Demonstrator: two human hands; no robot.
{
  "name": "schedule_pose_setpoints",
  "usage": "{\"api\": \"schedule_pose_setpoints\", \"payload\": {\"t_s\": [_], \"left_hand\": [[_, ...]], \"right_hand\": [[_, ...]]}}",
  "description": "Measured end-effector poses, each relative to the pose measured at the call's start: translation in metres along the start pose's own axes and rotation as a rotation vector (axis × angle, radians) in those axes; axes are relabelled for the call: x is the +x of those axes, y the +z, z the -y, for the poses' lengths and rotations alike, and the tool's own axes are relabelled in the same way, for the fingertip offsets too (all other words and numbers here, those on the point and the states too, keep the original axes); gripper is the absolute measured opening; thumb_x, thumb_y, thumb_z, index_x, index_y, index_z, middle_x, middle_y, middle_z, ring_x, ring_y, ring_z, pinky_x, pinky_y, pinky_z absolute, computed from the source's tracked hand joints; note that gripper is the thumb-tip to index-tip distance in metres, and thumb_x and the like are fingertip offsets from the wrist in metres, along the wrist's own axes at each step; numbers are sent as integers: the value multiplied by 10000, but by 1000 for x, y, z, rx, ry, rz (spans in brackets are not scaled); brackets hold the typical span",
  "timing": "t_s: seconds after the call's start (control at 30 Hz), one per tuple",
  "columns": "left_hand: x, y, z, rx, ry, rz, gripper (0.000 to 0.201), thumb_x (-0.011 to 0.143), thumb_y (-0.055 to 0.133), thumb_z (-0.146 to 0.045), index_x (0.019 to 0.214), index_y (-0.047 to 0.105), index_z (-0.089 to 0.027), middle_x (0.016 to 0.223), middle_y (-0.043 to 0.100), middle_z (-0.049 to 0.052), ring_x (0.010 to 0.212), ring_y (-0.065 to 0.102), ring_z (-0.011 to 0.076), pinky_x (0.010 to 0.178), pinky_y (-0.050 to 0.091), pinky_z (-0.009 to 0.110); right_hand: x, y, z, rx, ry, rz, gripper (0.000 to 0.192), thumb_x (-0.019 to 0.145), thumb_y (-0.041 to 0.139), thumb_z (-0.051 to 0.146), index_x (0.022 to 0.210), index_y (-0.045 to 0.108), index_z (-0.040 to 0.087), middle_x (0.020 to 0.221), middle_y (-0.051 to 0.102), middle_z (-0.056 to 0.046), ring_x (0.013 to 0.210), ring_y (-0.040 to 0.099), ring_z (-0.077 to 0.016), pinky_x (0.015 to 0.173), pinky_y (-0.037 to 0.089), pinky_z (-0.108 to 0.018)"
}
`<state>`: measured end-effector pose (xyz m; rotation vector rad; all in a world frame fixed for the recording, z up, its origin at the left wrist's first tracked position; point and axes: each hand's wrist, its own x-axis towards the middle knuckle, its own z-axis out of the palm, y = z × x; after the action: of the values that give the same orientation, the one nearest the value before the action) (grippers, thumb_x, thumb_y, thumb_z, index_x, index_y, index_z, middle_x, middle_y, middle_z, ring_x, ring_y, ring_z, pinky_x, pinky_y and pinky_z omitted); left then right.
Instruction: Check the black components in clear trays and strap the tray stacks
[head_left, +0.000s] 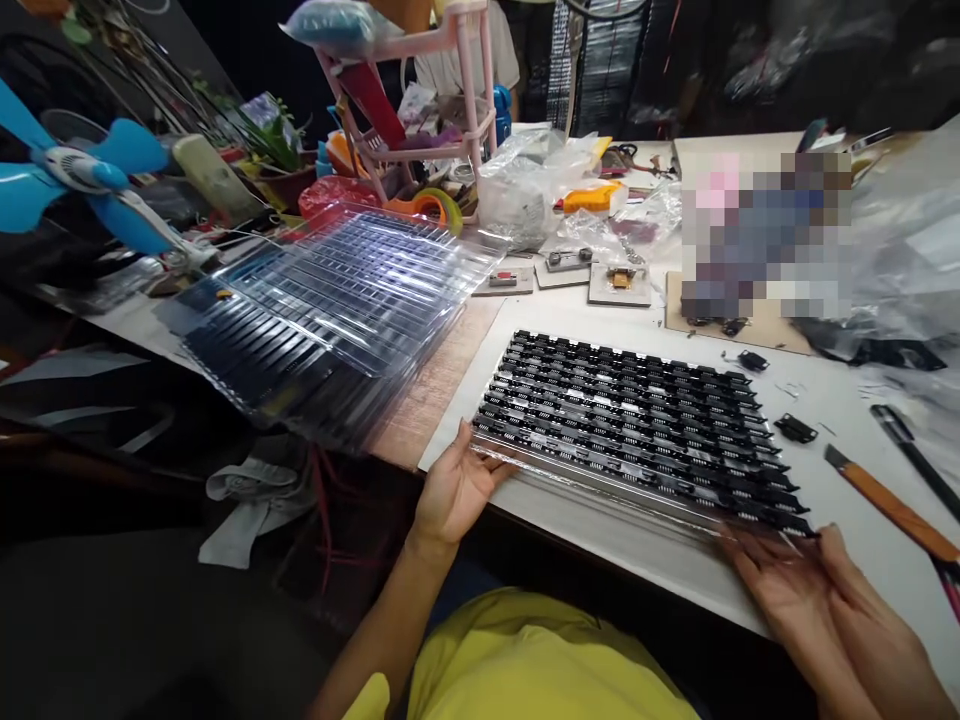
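Note:
A clear plastic tray (600, 472) filled with rows of small black parts (637, 420) lies over the white board at the table's front edge. My left hand (459, 492) grips its near left corner, thumb on the rim and fingers beneath. At the near right corner my right hand (817, 590) holds the tray too, its fingers under the plastic and thumb at the side. Loose black parts (796, 429) like those in the tray lie to its right.
Stacked clear trays (330, 300) stand at the left, near a blue fan (90, 180). An orange-handled cutter (892, 505) and a black pen (915, 450) lie at the right. Behind are small fixture blocks (619, 284), plastic bags (525, 190), a pink rack (472, 90) and a seated person (502, 50).

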<state>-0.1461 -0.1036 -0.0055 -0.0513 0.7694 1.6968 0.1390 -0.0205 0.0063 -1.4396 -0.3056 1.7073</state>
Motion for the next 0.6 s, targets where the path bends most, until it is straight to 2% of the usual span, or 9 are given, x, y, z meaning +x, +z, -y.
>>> {"api": "schedule_pose_setpoints", "payload": {"t_s": [0.1, 0.2, 0.4, 0.6], "left_hand": [[-1, -3, -4, 93, -18, 22, 241, 930, 452, -312, 905, 633, -155, 947, 705, 98, 889, 683, 236, 857, 514, 446], [-1, -3, -6, 154, -20, 21, 243, 931, 447, -317, 991, 620, -158, 913, 714, 105, 862, 694, 243, 813, 535, 421], [2, 3, -7, 201, 27, -31, 277, 923, 459, -318, 811, 611, -115, 774, 719, 122, 827, 700, 267, 763, 559, 385], [4, 15, -10, 216, 54, -127, 278, 927, 451, -289, 729, 562, -130, 739, 714, 121, 767, 708, 250, 694, 575, 344]], "right_hand": [[6, -9, -1, -19, -29, 72, 272, 830, 488, 425, 948, 683, 276, 1186, 632, -82, 1144, 549, -303, 1024, 382, -588], [7, -13, 1, -28, -87, 147, 265, 843, 466, 360, 954, 685, 260, 1101, 667, -105, 1056, 601, -309, 992, 378, -627], [13, -20, 7, -119, -188, 290, 323, 827, 530, 432, 849, 716, 170, 939, 707, -151, 965, 642, -309, 1003, 400, -560], [14, -20, 10, -165, -258, 341, 292, 796, 606, 454, 798, 719, 185, 903, 720, -121, 923, 661, -276, 1019, 403, -516]]}}
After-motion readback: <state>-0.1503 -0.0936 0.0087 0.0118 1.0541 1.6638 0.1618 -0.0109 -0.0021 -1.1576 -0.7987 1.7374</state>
